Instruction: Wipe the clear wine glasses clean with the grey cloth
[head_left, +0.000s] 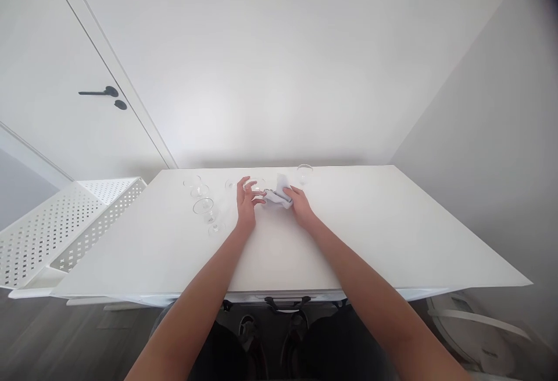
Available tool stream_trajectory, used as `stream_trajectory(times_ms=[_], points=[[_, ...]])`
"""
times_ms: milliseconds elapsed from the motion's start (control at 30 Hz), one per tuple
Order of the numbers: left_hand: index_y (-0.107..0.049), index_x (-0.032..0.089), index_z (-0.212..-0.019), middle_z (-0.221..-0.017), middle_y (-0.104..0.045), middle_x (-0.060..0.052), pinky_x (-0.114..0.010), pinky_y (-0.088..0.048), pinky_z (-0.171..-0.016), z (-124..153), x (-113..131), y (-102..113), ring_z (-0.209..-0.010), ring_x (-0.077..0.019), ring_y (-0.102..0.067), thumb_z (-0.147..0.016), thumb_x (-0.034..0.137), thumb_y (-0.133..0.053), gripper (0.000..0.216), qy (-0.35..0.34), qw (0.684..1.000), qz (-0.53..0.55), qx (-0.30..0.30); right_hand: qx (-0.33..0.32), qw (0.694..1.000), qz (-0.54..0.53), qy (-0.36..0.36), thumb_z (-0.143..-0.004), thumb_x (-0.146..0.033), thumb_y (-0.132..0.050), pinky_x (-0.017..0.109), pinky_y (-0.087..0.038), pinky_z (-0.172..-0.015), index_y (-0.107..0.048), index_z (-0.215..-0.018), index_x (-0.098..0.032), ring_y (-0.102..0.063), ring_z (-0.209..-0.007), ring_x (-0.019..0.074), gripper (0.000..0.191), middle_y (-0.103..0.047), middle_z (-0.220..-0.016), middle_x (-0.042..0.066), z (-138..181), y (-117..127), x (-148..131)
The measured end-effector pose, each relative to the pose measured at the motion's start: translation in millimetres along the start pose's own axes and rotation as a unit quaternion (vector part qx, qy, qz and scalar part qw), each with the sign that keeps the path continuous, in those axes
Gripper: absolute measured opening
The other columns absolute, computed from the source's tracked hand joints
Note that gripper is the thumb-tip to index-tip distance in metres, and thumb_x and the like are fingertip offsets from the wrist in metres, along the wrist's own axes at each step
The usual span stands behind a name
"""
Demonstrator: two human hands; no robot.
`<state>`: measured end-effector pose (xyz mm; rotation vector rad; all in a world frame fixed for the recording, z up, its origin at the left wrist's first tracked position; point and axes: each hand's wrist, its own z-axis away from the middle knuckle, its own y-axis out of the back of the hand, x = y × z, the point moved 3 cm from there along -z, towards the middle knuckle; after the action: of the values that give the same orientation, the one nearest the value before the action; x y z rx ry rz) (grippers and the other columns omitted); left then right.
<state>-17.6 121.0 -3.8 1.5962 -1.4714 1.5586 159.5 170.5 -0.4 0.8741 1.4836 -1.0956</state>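
left hand, fingers curled round a glass; right hand closed tight on a cloth, over the table.

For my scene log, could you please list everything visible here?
table: one, white, centre, against the wall.
glasses: about six, clear, far side of the table; exact count unsure.
cloth: one, pale grey, between the hands.
rack: one, white, perforated, left of the table.
door: one, white, far left, with a black handle.
left hand: one, fingers spread, at a glass beside the cloth.
right hand: one, gripping the cloth.
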Motion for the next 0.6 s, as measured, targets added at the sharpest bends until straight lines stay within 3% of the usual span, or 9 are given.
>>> stream_trajectory(times_ms=[133,233,367,600], points=[[-0.054,0.033,-0.136,-0.131,-0.059,-0.009,-0.026,-0.058,-0.062,-1.2,0.9,1.4,-0.086,-0.0174,-0.074,-0.099,0.065,-0.056,0.049,-0.003,1.0,-0.012,0.015,-0.004,1.0,-0.02,-0.008,-0.075,-0.048,-0.078,0.03,-0.043,-0.067,-0.061,-0.092,-0.026,-0.057,-0.075,0.0177,0.032,-0.063,-0.083,-0.003,1.4,0.1,-4.7],[-0.055,0.033,-0.135,-0.13,-0.06,-0.009,-0.024,-0.056,-0.06,-0.9,2.7,2.0,-0.086,-0.0169,-0.074,-0.1,0.062,-0.056,0.046,-0.002,1.0,-0.012,0.023,-0.015,0.999,-0.023,-0.026,-0.069,-0.043,-0.082,0.031,-0.047,-0.067,-0.063,-0.109,-0.027,-0.063,-0.08,0.0198,0.046,-0.069,-0.094,0.0,0.2,-0.7,-2.5],[-0.056,0.033,-0.135,-0.128,-0.061,-0.008,-0.025,-0.056,-0.059,0.0,4.8,2.5,-0.084,-0.0166,-0.074,-0.1,0.061,-0.056,0.044,0.0,0.999,-0.018,0.033,0.022,0.999,-0.003,-0.029,-0.073,-0.051,-0.079,0.034,-0.051,-0.071,-0.064,-0.091,-0.022,-0.063,-0.084,0.0215,0.038,-0.068,-0.09,0.004,-5.6,2.1,5.3],[-0.059,0.03,-0.128,-0.119,-0.064,-0.007,-0.024,-0.05,-0.054,0.2,5.8,1.9,-0.071,-0.0131,-0.071,-0.102,0.057,-0.055,0.038,-0.02,0.998,-0.026,0.054,0.099,0.994,0.036,-0.005,-0.082,-0.062,-0.07,0.032,-0.046,-0.057,-0.054,-0.075,-0.024,-0.056,-0.07,0.0209,0.042,-0.055,-0.067,0.001,-12.4,16.9,11.7]])
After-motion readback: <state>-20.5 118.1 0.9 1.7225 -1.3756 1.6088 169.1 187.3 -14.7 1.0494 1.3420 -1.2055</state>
